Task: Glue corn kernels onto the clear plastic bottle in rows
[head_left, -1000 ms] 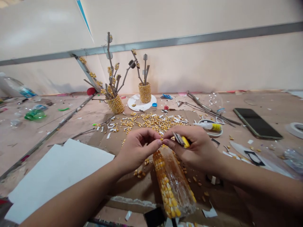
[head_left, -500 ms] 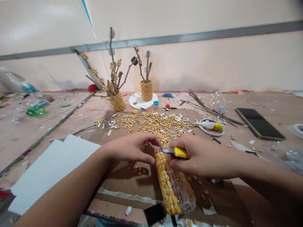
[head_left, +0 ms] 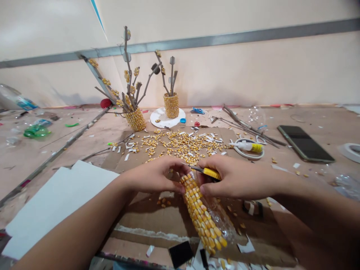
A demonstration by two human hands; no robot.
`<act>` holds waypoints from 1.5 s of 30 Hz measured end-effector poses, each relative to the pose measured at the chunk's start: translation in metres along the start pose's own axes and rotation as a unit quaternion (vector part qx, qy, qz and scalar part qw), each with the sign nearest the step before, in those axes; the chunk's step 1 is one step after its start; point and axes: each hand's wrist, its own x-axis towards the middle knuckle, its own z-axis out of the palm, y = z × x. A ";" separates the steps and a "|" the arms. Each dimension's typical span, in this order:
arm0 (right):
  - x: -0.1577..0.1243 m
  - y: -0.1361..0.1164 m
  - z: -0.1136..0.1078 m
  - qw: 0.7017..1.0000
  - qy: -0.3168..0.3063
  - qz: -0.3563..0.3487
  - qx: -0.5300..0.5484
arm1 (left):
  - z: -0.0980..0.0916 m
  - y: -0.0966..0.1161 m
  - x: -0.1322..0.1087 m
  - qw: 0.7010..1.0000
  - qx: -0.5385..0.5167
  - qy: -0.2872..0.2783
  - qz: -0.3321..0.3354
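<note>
A clear plastic bottle [head_left: 222, 219], partly covered with rows of yellow corn kernels [head_left: 201, 212], lies at an angle in front of me over the cardboard [head_left: 149, 221]. Its far end is between my hands. My left hand [head_left: 165, 174] grips that end from the left, thumb on the kernels. In my right hand [head_left: 225, 176] is a yellow-handled utility knife [head_left: 211, 173], its blade pointing left across the bottle's far end. My right thumb also rests against the bottle. The blade's tip is close to my left fingers, and its exact contact is hidden.
Loose kernels [head_left: 188, 144] and paper scraps spread beyond my hands. Two kernel-covered pots [head_left: 171, 105] with twigs stand at the back, one on a white disc [head_left: 154, 117]. A glue bottle [head_left: 250, 146] and phone [head_left: 305, 143] lie right; white sheets [head_left: 53, 206] lie left.
The bottle has rolled rightward, so more kernel rows face up and less bare plastic shows. The knife has shifted slightly left and up, its blade turned more edge-on to view.
</note>
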 end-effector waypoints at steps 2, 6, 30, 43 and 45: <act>-0.001 -0.002 0.000 1.000 -0.005 0.002 0.004 | 0.000 0.000 0.000 1.000 -0.006 -0.002 0.005; -0.001 -0.004 -0.001 1.000 -0.004 0.004 0.005 | 0.001 0.001 -0.001 1.000 0.011 0.011 0.021; 0.032 0.071 -0.051 0.935 0.342 0.068 -0.067 | -0.026 -0.009 -0.003 0.995 -0.017 0.094 -0.016; -0.010 0.071 -0.020 0.900 0.376 0.069 -0.210 | -0.050 -0.035 -0.001 0.858 0.300 0.408 -0.084; -0.033 0.077 -0.009 0.892 0.397 0.072 -0.203 | -0.052 -0.035 -0.003 0.851 0.347 0.375 -0.117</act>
